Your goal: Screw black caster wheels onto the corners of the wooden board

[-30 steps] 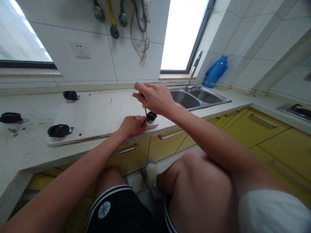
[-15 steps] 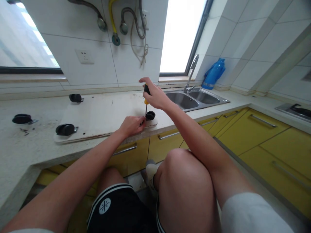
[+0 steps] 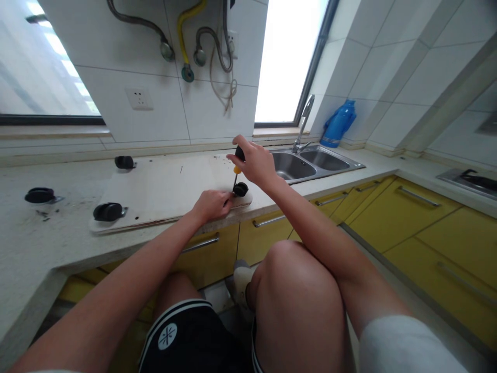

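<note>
My right hand [image 3: 257, 163] is closed round the black and yellow handle of a screwdriver [image 3: 237, 170]. The shaft points down, slightly tilted, its tip at the base of a black caster wheel [image 3: 241, 189]. That caster sits at the right end of a white board [image 3: 163, 181] lying on the counter. My left hand [image 3: 213, 204] rests on the board's front edge, fingers pinched together beside the caster and the screwdriver tip; what they grip is hidden. Toward the board's left end are a front caster [image 3: 107, 211] and a back caster [image 3: 124, 162].
Another caster [image 3: 40, 195] lies on the counter [image 3: 42, 243] left of the board, near dark debris [image 3: 42, 215]. To the right are a double sink [image 3: 294, 167], a faucet [image 3: 305, 122] and a blue thermos [image 3: 338, 124]. Yellow drawers [image 3: 212, 259] run below.
The screwdriver leans more, its handle now further right with my right hand. My left hand stays beside the caster. The whole view has shifted slightly.
</note>
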The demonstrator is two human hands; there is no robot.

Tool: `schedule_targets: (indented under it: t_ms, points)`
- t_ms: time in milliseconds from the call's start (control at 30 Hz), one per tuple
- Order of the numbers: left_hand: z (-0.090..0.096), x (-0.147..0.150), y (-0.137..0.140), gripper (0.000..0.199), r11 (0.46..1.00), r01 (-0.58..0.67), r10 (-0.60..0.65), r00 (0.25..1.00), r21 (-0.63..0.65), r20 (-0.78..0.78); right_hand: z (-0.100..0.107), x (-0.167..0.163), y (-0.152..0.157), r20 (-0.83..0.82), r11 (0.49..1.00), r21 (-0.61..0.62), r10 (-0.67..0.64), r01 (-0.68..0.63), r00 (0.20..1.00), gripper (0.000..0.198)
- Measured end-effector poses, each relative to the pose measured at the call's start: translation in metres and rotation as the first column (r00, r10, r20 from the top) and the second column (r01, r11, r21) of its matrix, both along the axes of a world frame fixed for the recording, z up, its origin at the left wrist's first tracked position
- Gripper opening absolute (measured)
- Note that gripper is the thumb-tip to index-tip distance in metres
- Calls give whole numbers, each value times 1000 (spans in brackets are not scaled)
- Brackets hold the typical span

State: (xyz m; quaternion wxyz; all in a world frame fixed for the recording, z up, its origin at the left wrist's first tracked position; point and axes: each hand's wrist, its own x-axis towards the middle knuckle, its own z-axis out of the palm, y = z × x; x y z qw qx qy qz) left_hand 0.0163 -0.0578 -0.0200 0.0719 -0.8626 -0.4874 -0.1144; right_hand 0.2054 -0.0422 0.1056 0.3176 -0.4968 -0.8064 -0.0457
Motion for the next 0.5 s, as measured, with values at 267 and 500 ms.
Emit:
schedule_targets:
  t_ms: [267, 500]
  points:
    - [-1, -1, 1, 43, 1000, 8, -8, 1000, 3, 0, -18, 1, 4, -79, 997, 60, 61, -56, 995, 53]
    - [-2, -2, 1, 43, 1000, 4, -4, 1000, 0, -7, -7, -1, 1, -99, 992, 36, 120, -117, 988, 51]
